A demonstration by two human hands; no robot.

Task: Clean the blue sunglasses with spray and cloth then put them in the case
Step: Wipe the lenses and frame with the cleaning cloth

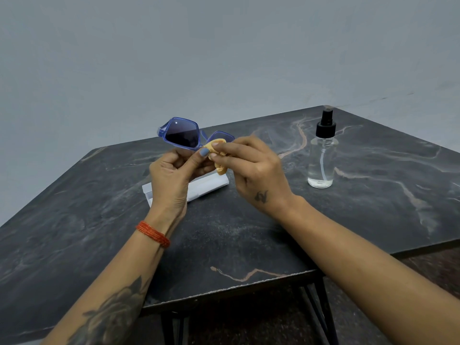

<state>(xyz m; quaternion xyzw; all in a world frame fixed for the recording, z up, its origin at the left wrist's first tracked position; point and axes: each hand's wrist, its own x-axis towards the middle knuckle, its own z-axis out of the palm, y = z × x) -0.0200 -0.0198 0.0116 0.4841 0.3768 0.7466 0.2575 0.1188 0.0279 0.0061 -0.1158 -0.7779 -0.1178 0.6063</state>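
- The dark marbled table (pixel 249 232) lies under both hands and carries everything not being held; its near edge is below the forearms, so the work is done in the air above it, probably so nothing scrapes the lenses.
- The left hand (pixel 171 175) has its fingers curled round the lower part of the frame, thumb up against it. It seems to serve as the steady holder, tilting the lenses up and away toward the wall.
- The right hand (pixel 251 165) pinches the cloth between thumb and fingertips, pressed to the lens nearest it; this looks like the wiping step.
- The blue sunglasses (pixel 184 134) stand just above and beyond the left hand, off the table. One lens shows fully, while the other is mostly hidden behind the cloth and right fingers.
- The white case (pixel 211 185) lies flat on the table directly beneath both hands, partly hidden by the left one. Whether it is open cannot be told. Its spot close below suits the last step, not yet begun.
- The spray bottle (pixel 322 155) stands upright well off to the outer side of the right hand, touched by neither, clear liquid low in it. Set aside there, it is out of the wiping path.
- The yellow cloth (pixel 219 155) is bunched small in the right hand's pinch, a fold hanging below the fingers.
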